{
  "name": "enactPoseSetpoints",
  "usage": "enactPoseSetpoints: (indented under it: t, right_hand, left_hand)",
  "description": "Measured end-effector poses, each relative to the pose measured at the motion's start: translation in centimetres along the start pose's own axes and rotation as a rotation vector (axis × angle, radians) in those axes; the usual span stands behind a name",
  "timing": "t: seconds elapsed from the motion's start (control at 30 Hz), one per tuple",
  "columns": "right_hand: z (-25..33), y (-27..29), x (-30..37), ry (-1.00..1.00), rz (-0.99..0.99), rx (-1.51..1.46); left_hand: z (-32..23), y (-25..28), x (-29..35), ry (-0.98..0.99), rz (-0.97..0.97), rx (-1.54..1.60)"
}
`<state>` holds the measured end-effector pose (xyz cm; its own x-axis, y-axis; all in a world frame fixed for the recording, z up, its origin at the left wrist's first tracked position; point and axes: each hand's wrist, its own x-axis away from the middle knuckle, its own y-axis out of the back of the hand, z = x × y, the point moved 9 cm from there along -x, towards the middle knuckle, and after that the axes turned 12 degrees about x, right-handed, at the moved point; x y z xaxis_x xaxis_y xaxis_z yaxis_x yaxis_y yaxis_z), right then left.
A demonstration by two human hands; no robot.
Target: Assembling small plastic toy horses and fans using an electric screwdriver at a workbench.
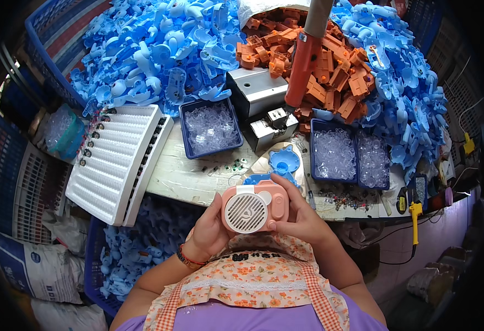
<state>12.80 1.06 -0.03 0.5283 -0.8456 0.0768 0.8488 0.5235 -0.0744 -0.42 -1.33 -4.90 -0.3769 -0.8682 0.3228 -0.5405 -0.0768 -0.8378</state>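
Note:
Both hands hold a small pink plastic fan [254, 205] shaped like a camera, with a round white grille facing up. My left hand [209, 229] cups its left side. My right hand [298, 212] wraps the right side, fingers over the top edge. Just beyond the fan a blue plastic shell piece [284, 160] lies on the white worktable [198, 174]. A red-orange hanging power tool [301, 63] dangles above a metal block fixture [270, 126].
Heaps of blue plastic parts [159, 44] and orange parts [330, 66] fill the back. Blue trays of clear small pieces [210, 128] [347, 155] flank the fixture. A white ribbed tray [115, 160] leans left. A blue crate [94, 259] of blue parts stands below the table.

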Motion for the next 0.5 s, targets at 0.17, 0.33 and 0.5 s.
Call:
enactPoseSetpoints:
  t: [0.17,0.33,0.5]
  right_hand:
    - [-0.04,0.00,-0.06,-0.004,0.004,-0.010]
    - [-0.16,-0.01,0.01,-0.007,0.006,-0.033]
    - [-0.02,-0.18,-0.03,0.022,0.019,-0.001]
  left_hand:
    - [0.02,0.15,-0.02,-0.003,-0.004,-0.009]
    - [0.03,-0.01,0.02,0.003,0.004,-0.008]
    - [-0.02,0.14,0.07,0.000,-0.010,0.002]
